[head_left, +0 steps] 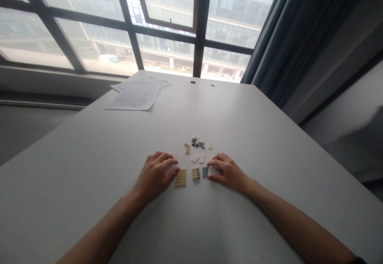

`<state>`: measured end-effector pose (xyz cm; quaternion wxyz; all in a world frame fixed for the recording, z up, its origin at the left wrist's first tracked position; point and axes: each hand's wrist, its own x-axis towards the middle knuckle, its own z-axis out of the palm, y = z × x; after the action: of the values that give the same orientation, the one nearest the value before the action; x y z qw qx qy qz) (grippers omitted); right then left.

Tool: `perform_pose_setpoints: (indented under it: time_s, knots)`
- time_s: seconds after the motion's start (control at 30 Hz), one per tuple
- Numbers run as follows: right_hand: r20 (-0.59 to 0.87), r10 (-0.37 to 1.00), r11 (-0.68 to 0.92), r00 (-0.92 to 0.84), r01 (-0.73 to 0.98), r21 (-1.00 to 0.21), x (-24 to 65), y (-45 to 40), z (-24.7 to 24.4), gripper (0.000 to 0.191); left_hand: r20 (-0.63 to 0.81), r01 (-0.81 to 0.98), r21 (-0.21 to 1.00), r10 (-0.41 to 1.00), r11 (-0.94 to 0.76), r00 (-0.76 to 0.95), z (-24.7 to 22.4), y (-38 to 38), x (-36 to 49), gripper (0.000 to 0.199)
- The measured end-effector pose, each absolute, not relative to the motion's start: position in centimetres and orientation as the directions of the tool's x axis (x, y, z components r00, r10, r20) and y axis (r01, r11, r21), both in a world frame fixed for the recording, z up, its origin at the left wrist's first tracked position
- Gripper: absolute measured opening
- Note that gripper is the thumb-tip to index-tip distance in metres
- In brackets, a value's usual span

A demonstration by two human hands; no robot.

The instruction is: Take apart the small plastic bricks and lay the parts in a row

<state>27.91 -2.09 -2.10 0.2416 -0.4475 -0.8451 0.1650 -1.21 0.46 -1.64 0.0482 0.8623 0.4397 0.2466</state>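
My left hand (157, 174) rests on the table with its fingers apart, the thumb tip at the corner of a tan studded building plate (180, 178). On the other side, my right hand (229, 173) lies with thumb and fingers apart, its fingertips at the edge of a blue-grey studded plate (205, 171). Between the hands sits a tan plate joined to a blue-grey piece (195, 173). Just beyond lie two white flat pieces (199, 158). Neither hand appears to hold anything, though the right fingertips partly cover the grey plate's edge.
Farther out are small tan pieces (187, 149), a pile of dark grey pieces (197, 143) and a white studded piece (210, 145). Printed papers (134, 96) lie at the back left of the white table (239, 116). A window and a blue curtain (281, 40) stand behind.
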Motion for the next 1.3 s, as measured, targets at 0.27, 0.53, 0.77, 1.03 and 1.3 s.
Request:
perform_pose_setpoints:
  time_s: [0.27, 0.53, 0.77, 1.03, 1.3]
  knots:
    - [0.281, 0.939, 0.317, -0.198, 0.812, -0.489, 26.5, 2.5, -0.8, 0.017, 0.387, 0.733, 0.314, 0.786, -0.604, 0.482, -1.4, 0.3, -1.3, 0.024]
    - [0.208, 0.961, 0.251, -0.182, 0.892, -0.376, 24.3, 5.0, -0.6, 0.012, 0.363, 0.694, 0.343, 0.771, -0.633, 0.524, -0.6, 1.0, -0.6, 0.031]
    - [0.241, 0.949, 0.278, -0.204, 0.901, -0.333, 24.7, 5.2, -0.7, 0.013, 0.17, 0.493, 0.345, 0.57, -0.799, 0.804, 1.6, 1.2, 4.0, 0.039]
    - [0.26, 0.936, 0.313, -0.235, 0.894, -0.32, 26.1, 3.2, -0.6, 0.01, 0.159, 0.504, 0.319, 0.57, -0.803, 0.806, 0.5, 1.8, 4.1, 0.039]
    - [0.26, 0.918, 0.378, -0.301, 0.861, -0.339, 24.9, 2.5, -1.0, 0.027, 0.195, 0.682, 0.175, 0.704, -0.71, 0.683, 0.0, 4.3, 2.4, 0.032]
